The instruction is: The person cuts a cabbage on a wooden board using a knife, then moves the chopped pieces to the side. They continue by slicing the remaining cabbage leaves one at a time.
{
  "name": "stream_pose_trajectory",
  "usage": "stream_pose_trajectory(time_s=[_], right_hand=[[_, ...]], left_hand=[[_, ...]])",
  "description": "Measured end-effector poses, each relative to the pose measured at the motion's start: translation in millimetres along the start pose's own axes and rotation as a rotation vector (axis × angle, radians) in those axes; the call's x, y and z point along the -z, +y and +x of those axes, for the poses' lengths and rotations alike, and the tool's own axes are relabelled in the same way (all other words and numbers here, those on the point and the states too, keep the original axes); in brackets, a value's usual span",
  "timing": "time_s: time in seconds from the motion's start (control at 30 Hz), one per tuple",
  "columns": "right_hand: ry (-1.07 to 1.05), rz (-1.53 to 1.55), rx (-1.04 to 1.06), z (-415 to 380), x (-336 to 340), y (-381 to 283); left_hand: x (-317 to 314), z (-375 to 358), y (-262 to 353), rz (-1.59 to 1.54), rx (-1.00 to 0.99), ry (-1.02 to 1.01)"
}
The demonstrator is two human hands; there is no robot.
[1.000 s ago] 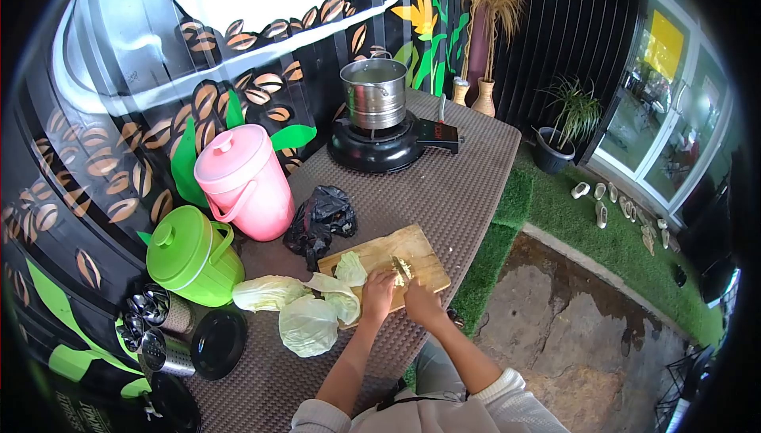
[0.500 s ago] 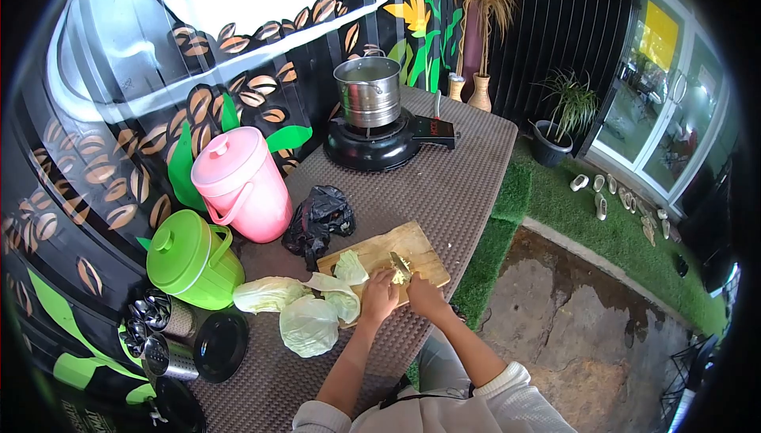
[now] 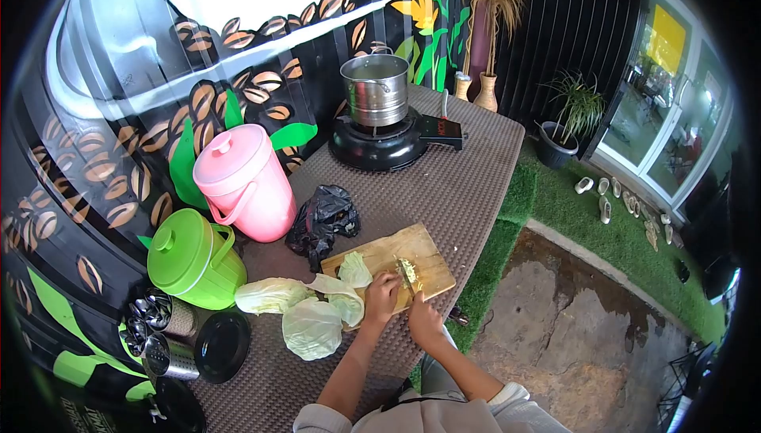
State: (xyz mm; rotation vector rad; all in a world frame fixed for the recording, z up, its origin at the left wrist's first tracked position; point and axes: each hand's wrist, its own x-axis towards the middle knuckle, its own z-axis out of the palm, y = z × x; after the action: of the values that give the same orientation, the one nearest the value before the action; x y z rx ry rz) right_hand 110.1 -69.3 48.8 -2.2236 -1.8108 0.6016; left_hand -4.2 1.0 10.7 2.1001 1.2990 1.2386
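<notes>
"What is each grip doing, with noon as the far side of the desk [image 3: 464, 191]?"

"The right hand [image 3: 426, 322] is clenched around the handle of a slim, metal-bladed knife [image 3: 404, 273], its tip toward eleven o'clock. The left hand [image 3: 383, 296] rests at the blade's eight o'clock, fingers down on the pale, rectangular wooden cutting board [image 3: 436, 263]. What they pinch is hidden, so I can't tell."

"And the cabbage?"

"A small mound of finely cut, yellow-green shreds [image 3: 411, 270] lies right beside the blade. A crumpled, pale green leaf piece [image 3: 354, 270] sits on the board at the knife's nine, and a broad, rounded, pale green leaf [image 3: 311, 330] rests on the desk at its eight."

"Those left fingers look close to the edge."

"They do. I'd curl the tips under and let the knuckles guide the flat of the blade, backing off a little with each slice. Low, short strokes should make finer, more even strips than chopping from high up."

"Anything else?"

"Loose shreds could slip underneath. I'd gather them snugly, press lightly, and nudge finished ones toward two o'clock, over bare wood. The board should be steady before any firm push."
</notes>
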Motion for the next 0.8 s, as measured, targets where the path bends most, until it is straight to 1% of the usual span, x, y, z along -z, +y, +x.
stream_pose_trajectory(time_s=[0.1,0.17,0.23,0.3,0.33,0.4,0.53,0.6,0.73,0.8], right_hand=[[-0.003,-0.055,0.008,1,-8,-2],[0.017,-0.046,0.035,15,-15,3],[0.035,-0.036,0.063,22,-7,4],[-0.059,-0.002,0.127,33,3,6],[-0.06,-0.003,0.127,34,7,8],[-0.081,-0.077,0.213,37,12,10],[-0.008,-0.102,0.219,17,0,6],[-0.014,-0.006,-0.007,6,-7,-3],[-0.022,-0.003,0.022,14,-10,-4],[0.014,0.014,0.087,32,-7,0]], left_hand=[[-3,-1,-5,-0.079,-0.035,0.058],[0,1,-2,-0.01,-0.046,0.042],[0,0,-3,0.015,-0.043,0.035],[1,-2,1,0.039,-0.035,0.028],[2,-2,6,0.052,-0.012,0.039],[4,-1,10,0.065,0.01,0.056],[6,-1,9,0.052,0.012,0.032],[6,-2,7,0.041,0.0,0.016],[4,-2,6,0.058,-0.063,0.053],[3,-4,9,0.09,-0.099,0.052]])
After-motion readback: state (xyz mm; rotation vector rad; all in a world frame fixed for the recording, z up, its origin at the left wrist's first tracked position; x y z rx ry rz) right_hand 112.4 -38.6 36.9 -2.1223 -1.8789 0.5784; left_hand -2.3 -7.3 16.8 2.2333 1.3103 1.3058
